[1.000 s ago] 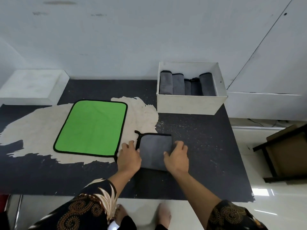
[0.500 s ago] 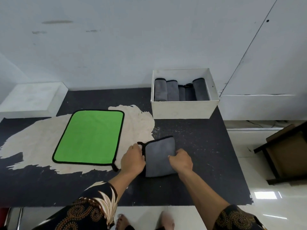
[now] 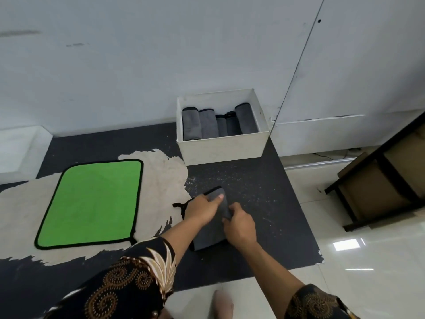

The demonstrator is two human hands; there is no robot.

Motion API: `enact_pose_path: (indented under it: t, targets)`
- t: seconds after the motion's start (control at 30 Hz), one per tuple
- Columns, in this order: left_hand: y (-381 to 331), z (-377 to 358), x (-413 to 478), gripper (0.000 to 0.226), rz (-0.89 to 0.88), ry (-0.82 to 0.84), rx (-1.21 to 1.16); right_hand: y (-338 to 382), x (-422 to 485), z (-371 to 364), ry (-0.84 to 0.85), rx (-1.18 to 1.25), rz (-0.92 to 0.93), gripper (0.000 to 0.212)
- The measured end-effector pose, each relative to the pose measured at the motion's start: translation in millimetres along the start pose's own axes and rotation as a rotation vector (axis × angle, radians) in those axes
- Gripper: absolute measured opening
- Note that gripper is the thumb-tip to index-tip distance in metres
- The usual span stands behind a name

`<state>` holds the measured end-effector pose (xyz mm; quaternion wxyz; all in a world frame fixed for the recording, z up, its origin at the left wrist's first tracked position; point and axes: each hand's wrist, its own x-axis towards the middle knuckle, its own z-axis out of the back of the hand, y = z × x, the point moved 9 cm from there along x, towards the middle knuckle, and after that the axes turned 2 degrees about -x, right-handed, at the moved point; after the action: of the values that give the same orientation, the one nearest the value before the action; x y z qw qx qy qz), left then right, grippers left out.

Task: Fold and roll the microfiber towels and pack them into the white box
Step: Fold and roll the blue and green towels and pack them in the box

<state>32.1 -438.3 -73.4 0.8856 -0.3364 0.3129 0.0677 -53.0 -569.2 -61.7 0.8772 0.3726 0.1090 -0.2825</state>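
A folded grey towel (image 3: 208, 238) with black trim lies on the black table, narrowed into a strip. My left hand (image 3: 202, 209) reaches across its far end, fingers curled over the fold and thumb on top. My right hand (image 3: 240, 225) pinches the towel's right edge near the middle. A green towel (image 3: 92, 203) with a black border lies flat at the left. The white box (image 3: 220, 148) stands at the back of the table, holding several rolled grey towels (image 3: 219, 124) side by side.
The black table top (image 3: 264, 203) has a large worn beige patch (image 3: 161, 180) under the green towel. A dark-framed piece of furniture (image 3: 379, 180) stands on the tiled floor at the right. A white wall rises behind the box.
The grey towel has been folded narrower, from a square into a strip. My left hand has moved right, over the towel's far end, and my right hand has closed in on its right edge.
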Motion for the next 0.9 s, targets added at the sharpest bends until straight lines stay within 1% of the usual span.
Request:
enact_pose_path:
  t: [0.03,0.07,0.1,0.13,0.2,0.27,0.33,0.4,0.47,0.57,0.63,0.73,0.9]
  targets:
    - [-1.2,-3.0,-0.4,0.095,0.066,0.026,-0.075,6.0,-3.2,1.3,-0.025,0.004,0.067,0.026]
    - [-2.6,-6.6,-1.3,0.103,0.126,0.059,-0.132,12.7,-7.0,1.9,-0.047,0.003,0.137,0.027]
    - [-4.8,-10.8,-1.6,0.102,0.166,0.091,-0.158,17.9,-11.1,1.5,-0.062,0.002,0.202,0.030]
    - [-5.8,-13.7,-0.4,0.093,0.188,0.116,-0.154,22.3,-15.1,0.2,-0.072,0.001,0.261,0.033]
    - [-5.3,-15.7,3.6,0.064,0.199,0.119,-0.095,24.1,-20.9,-3.2,-0.089,-0.021,0.329,0.032]
    - [-3.4,-14.3,5.8,0.042,0.189,0.080,-0.033,19.2,-23.7,-4.5,-0.088,-0.062,0.314,0.029]
    - [-1.0,-10.9,5.6,0.034,0.188,0.043,-0.039,8.3,-22.6,-5.9,-0.064,-0.098,0.227,0.035]
    - [3.5,-9.9,6.4,0.033,0.196,0.028,-0.166,-4.7,-20.8,-7.6,-0.031,-0.099,0.127,0.040]
    - [10.5,-9.6,7.0,0.036,0.223,0.013,-0.356,-13.2,-20.5,-9.4,-0.011,-0.112,0.069,0.035]
    - [21.4,-7.4,3.8,0.031,0.252,0.029,-0.574,-17.3,-23.0,-10.1,-0.028,-0.163,0.058,0.024]
    - [28.8,-5.0,2.0,0.025,0.236,0.051,-0.644,-13.1,-26.1,-9.0,-0.075,-0.192,0.107,0.022]
    - [42.5,0.3,1.6,0.020,0.213,0.025,-0.708,-1.6,-32.8,-9.7,-0.142,-0.270,0.244,0.024]
    - [62.1,17.7,-1.4,0.010,0.145,-0.080,-0.644,13.3,-42.5,-22.1,-0.158,-0.467,0.483,0.039]
